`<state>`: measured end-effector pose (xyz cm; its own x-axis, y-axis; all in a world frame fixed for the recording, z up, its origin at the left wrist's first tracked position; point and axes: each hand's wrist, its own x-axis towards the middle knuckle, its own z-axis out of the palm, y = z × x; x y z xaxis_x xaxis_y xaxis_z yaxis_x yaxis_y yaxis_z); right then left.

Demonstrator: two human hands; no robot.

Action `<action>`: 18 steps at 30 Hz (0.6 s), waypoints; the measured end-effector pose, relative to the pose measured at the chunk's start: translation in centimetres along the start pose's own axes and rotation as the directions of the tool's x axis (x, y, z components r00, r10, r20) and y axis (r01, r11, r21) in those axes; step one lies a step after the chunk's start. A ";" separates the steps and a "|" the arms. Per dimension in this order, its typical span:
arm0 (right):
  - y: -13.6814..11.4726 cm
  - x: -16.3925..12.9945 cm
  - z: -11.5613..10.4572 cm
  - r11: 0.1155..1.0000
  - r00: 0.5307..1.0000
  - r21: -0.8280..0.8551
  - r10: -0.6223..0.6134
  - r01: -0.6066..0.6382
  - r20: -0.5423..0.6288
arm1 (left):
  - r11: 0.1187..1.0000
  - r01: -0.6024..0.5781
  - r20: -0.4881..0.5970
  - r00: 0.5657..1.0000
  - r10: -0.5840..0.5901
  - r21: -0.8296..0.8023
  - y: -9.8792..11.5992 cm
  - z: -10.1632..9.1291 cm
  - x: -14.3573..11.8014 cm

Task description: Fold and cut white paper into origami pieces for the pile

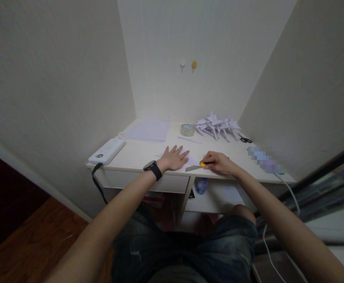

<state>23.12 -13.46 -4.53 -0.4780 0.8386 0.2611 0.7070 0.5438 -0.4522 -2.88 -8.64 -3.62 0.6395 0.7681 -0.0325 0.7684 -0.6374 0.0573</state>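
On desk (pixel 136 152), left hand (pixel 173 159) spread flat on paper (pixel 193 160); right hand (pixel 219 162) grips yellow-black knife (pixel 203 165); any print unreadable.

Right hand (pixel 219 163) grips cutter knife (pixel 202 165) on desk (pixel 139 154), near front edge; blade lies left of grip. Just left: paper (pixel 193 160), partly under left hand (pixel 174 159). Beyond grip, leftward: paper strip (pixel 189 140), tape roll (pixel 187 130) behind it. Straight beyond: heap of paper pieces (pixel 217 127), scissors (pixel 246 140) at its right. Right of grip: blurred-out item (pixel 264 160). Far left: corded device (pixel 108 151); between it and tape, farther back, sheets (pixel 151 130). Below grip: bottle (pixel 201 186) on shelf (pixel 213 202).
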 end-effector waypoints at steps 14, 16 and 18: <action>-0.2 -0.8 -0.4 0.996 0.999 0.084 0.042 -0.042 -0.002 | 0.999 -0.021 -0.143 0.990 0.016 -0.031 -0.5 -0.2 -0.7; -0.5 -0.9 -0.4 0.996 0.999 0.078 0.044 -0.043 -0.013 | 0.997 -0.077 -0.175 0.982 0.076 0.004 -1.0 -0.8 -1.1; -0.6 -0.9 -0.4 0.997 0.999 0.065 0.038 -0.037 -0.019 | 0.988 -0.145 -0.158 0.976 0.152 0.058 -1.7 -1.4 -1.6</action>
<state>23.34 -14.50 -4.19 -0.4407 0.8591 0.2602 0.6887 0.5095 -0.5159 -5.18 -8.70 -2.26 0.7373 0.6620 0.1347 0.6677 -0.7444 0.0031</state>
